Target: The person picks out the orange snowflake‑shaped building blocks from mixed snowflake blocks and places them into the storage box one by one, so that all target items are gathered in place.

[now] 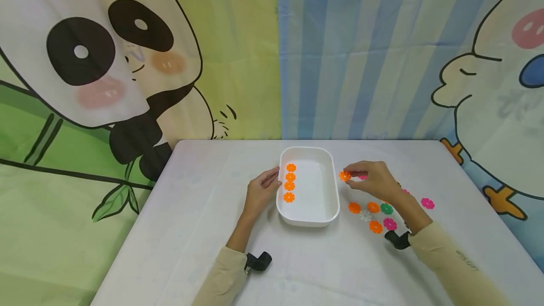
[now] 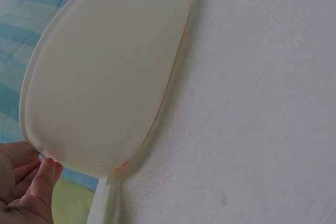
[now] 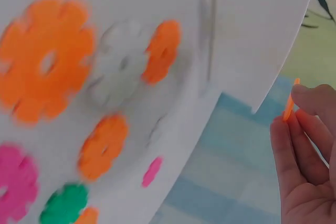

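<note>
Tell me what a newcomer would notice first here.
A huge cartoon panda on the backdrop, upper left in the head view, probably draws the eye first. Next comes the white tray on the table, four orange flower-shaped discs lining its left side. Beside its right rim, the right hand pinches another orange disc.

Tray (image 1: 316,188) on table (image 1: 191,230) — discs (image 1: 289,186) in its left half, loose discs (image 1: 376,226) to its right

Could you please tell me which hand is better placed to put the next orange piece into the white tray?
The right hand, I'd judge: it pinches an orange piece beside the white tray, near loose pieces, while the left hand touches the tray's opposite side.
</note>
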A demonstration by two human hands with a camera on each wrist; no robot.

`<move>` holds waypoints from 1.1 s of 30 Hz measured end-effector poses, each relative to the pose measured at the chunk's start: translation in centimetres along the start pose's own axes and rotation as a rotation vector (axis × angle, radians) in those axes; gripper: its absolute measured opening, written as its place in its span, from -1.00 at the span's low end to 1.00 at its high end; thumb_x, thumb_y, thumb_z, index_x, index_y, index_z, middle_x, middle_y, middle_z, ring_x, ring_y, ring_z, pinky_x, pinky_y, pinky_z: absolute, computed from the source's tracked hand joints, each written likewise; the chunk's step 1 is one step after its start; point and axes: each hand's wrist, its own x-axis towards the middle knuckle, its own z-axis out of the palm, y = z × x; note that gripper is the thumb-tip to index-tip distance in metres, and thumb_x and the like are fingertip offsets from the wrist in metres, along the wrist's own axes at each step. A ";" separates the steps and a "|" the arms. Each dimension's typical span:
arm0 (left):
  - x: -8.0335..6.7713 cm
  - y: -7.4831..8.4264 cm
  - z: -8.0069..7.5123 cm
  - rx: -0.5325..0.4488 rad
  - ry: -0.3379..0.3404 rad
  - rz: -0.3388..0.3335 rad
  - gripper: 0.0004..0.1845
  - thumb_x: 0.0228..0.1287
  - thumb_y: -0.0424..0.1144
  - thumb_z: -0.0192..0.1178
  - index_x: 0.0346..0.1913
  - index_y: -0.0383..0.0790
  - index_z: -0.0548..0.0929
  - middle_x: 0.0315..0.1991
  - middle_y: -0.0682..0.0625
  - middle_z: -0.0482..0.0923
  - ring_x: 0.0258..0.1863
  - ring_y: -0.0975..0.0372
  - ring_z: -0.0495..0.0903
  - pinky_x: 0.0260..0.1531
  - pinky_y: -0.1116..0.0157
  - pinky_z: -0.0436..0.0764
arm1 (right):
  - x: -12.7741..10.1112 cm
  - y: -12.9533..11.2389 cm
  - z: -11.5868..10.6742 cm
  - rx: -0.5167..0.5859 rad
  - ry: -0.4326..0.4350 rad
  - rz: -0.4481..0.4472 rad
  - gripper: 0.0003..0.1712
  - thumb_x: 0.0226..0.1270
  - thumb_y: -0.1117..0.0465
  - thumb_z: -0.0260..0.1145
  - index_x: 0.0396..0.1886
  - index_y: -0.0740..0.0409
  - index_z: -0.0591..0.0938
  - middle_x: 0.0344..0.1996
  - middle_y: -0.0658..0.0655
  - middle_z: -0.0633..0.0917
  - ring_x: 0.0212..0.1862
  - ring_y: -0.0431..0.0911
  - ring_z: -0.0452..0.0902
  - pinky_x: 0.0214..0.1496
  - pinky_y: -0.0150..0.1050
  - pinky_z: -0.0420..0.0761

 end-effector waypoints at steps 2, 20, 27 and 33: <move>0.0 0.0 -0.1 -0.013 -0.007 0.004 -0.57 0.30 -0.40 0.26 0.23 -0.28 0.56 0.21 -0.10 0.54 0.19 0.14 0.53 0.03 0.39 0.59 | 0.3 -0.9 0.7 0.018 -0.009 -0.014 -0.63 0.11 0.26 0.52 -0.04 0.18 0.72 -0.13 0.10 0.74 -0.12 0.01 0.69 -0.09 0.01 0.71; -0.1 1.2 -0.6 -0.025 -0.092 0.019 -0.51 0.33 -0.37 0.24 0.27 -0.50 0.44 0.27 -0.33 0.42 0.26 -0.09 0.44 0.09 0.31 0.55 | 2.2 -5.8 8.4 0.162 -0.156 -0.153 -0.67 0.04 0.33 0.52 -0.12 0.20 0.75 -0.23 0.04 0.76 -0.17 -0.07 0.70 -0.04 -0.11 0.71; 0.3 -0.3 -0.4 -0.025 -0.039 0.028 -0.56 0.30 -0.40 0.26 0.24 -0.31 0.54 0.23 -0.20 0.50 0.20 0.10 0.52 0.04 0.39 0.58 | 2.7 -7.0 10.8 0.115 -0.187 -0.196 -0.68 0.02 0.30 0.52 -0.16 0.24 0.75 -0.25 0.05 0.76 -0.18 -0.05 0.70 -0.04 -0.17 0.71; 0.2 -0.2 -0.4 -0.030 -0.045 0.021 -0.55 0.30 -0.44 0.24 0.26 -0.35 0.52 0.24 -0.21 0.50 0.21 0.08 0.52 0.05 0.38 0.57 | 2.8 -7.6 12.2 0.053 -0.205 -0.206 -0.69 -0.02 0.32 0.52 -0.19 0.22 0.76 -0.30 0.03 0.76 -0.22 -0.12 0.68 -0.07 -0.25 0.70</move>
